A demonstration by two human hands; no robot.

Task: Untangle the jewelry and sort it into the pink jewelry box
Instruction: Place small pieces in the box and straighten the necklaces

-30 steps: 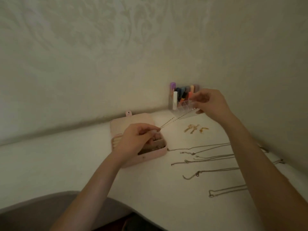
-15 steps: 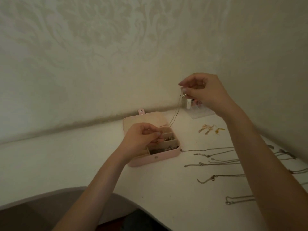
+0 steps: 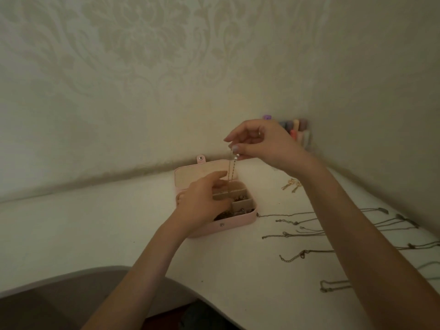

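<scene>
The pink jewelry box [image 3: 234,222] lies open on the white table, its lid flat behind it and its beige compartments holding small pieces. My right hand [image 3: 259,144] is raised above the box and pinches the top of a thin chain [image 3: 232,170], which hangs doubled straight down into a middle compartment. My left hand [image 3: 202,201] rests over the box's left side, its fingers spread close to the chain's lower end; whether they touch it I cannot tell.
Several chains [image 3: 297,234] lie stretched out in rows on the table to the right, under my right forearm. Small gold pieces [image 3: 291,185] lie behind them. A clear organiser with coloured tubes [image 3: 298,132] stands in the corner. The table's curved front edge [image 3: 142,270] is near me.
My right hand moved left until it was over the box, so the chain now hangs vertically instead of slanting. My left hand let go of its pinch and spread its fingers over the box.
</scene>
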